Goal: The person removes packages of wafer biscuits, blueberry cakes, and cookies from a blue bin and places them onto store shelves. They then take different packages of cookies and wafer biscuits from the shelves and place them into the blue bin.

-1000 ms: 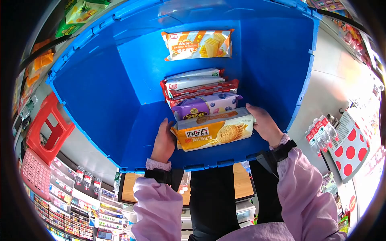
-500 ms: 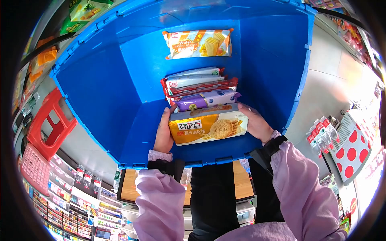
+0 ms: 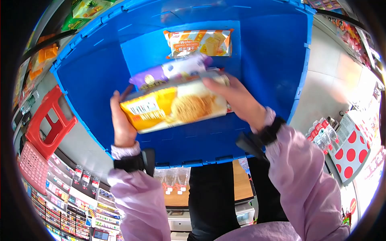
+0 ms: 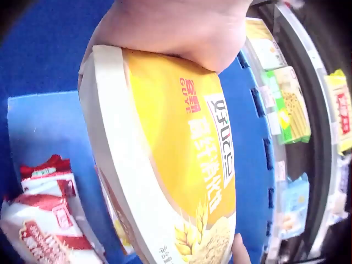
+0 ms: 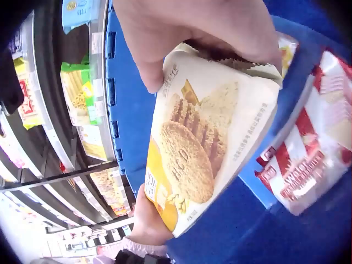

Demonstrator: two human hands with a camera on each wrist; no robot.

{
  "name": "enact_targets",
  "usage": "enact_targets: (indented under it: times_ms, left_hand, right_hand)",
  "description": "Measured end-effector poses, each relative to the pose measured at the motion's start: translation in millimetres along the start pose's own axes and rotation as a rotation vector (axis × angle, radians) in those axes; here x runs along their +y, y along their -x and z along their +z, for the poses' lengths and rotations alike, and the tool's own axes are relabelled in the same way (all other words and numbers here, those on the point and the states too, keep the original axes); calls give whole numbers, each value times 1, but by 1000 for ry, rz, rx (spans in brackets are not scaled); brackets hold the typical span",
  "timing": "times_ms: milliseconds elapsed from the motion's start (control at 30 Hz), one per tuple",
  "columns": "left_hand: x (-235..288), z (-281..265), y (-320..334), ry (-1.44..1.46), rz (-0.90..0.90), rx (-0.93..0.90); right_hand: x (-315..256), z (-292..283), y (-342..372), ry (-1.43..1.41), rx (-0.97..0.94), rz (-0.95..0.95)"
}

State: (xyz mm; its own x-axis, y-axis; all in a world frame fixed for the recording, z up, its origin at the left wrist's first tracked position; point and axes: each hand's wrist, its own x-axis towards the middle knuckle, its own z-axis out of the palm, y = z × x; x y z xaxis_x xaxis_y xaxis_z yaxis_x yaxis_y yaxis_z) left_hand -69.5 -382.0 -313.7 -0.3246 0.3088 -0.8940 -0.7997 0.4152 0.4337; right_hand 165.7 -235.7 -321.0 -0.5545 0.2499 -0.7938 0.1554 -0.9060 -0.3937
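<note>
Between my two hands I grip a yellow-and-white biscuit pack (image 3: 177,106) by its ends, above the floor of a blue crate (image 3: 277,68). My left hand (image 3: 123,126) holds the yellow end; my right hand (image 3: 245,104) has its thumb over the white end. Directly behind it, a purple biscuit pack (image 3: 173,71) travels along in the same grip, both blurred and tilted with the right end higher. Red-and-white wafer packs (image 5: 313,154) lie in the crate beside the held pack, mostly hidden behind it in the head view.
An orange-striped wafer pack (image 3: 199,43) lies at the crate's far end. Shelves with snack packs (image 4: 289,104) run alongside the crate. On the left are a red stool (image 3: 48,124) and a pink basket (image 3: 35,160); bottles (image 3: 321,134) stand on the right.
Both hands have raised the biscuit pack and shifted it left, tilting it. The purple pack has left the row and moved with it. The orange-striped wafer pack stays put.
</note>
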Motion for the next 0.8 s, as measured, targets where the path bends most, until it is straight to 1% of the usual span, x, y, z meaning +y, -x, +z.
enact_targets:
  times_ms: [33, 100, 167, 200, 233, 300, 367, 400, 500, 533, 633, 733, 800]
  left_hand:
    - [10, -4, -15, -5, 15, 20]
    - [25, -14, -50, -17, 22, 81]
    - [35, -20, -84, -13, 31, 150]
    - [37, -29, -103, -8, 38, 162]
    - [39, -38, -121, -3, 45, 176]
    - [41, -55, -151, -48, 80, 155]
    - [39, -64, -168, -65, 62, 195]
    - [35, -68, -173, -71, 73, 239]
    - [26, -76, -185, -111, 36, 228]
    - [24, -79, -188, -123, 22, 148]
    - [12, -85, -203, -127, 4, 176]
    - [-5, -91, -210, -77, 29, 179]
    - [-13, -88, -213, -62, 45, 196]
  right_hand:
    - [-6, 6, -24, 41, -14, -4]
    - [-15, 16, -65, -80, -147, -46]
    - [-11, 14, -114, 12, -187, -64]
    - [-6, 13, -137, 77, -223, -111]
    - [-4, 17, -157, 110, -245, -113]
    - [1, 16, -178, 212, -285, -165]
    - [25, 10, -220, 213, -326, -168]
    - [23, 10, -214, 226, -351, -139]
    - [46, 8, -240, 380, -208, -95]
    - [53, 3, -243, 374, -204, -108]
    - [59, -14, -244, 439, -365, -197]
    - [54, -12, -238, 311, -282, -102]
    - [47, -11, -231, 401, -249, -83]
